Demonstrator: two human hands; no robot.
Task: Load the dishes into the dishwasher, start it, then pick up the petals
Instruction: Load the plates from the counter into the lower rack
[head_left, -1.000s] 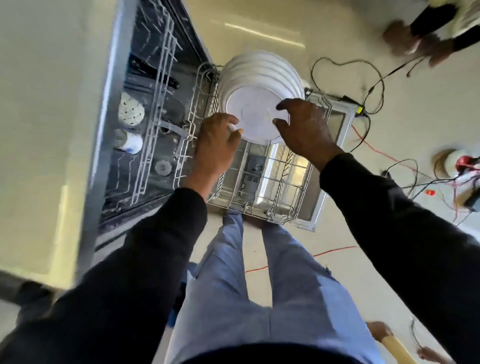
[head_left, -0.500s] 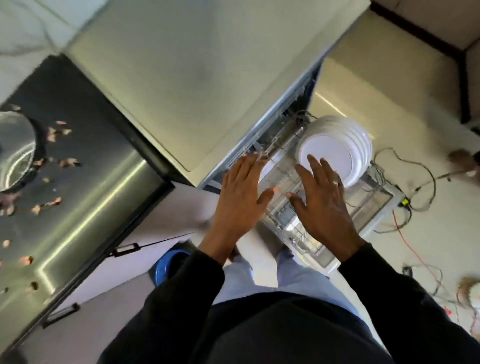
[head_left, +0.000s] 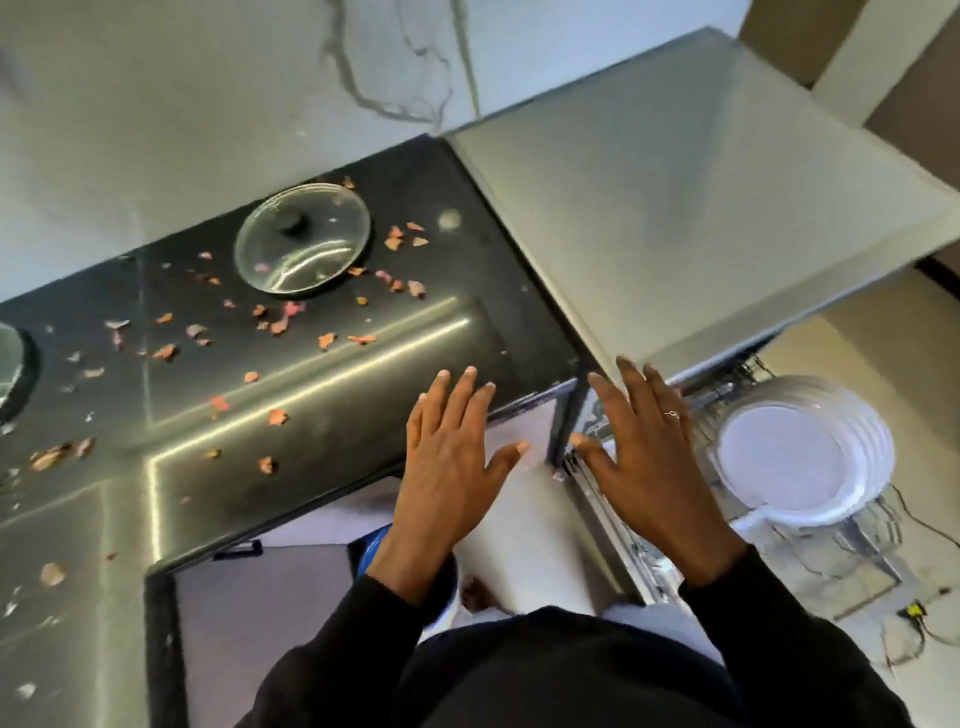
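While the left hand (head_left: 447, 467) and right hand (head_left: 649, 467) hovered, grips spread and empty, the far glass lid (head_left: 311, 257) awaited loading. Lifting it by its knob (head_left: 291, 223) seemed safest.

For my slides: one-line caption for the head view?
Left hand and right hand hover open between petals scattered on the counter and racked plates.

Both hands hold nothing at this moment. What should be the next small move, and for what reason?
Probably reach the left hand to the lid on the counter, to bring it to the rack. Both it and the right hand are open and empty, the plates already stand in the pulled-out rack, and the lid lies unloaded among petals.
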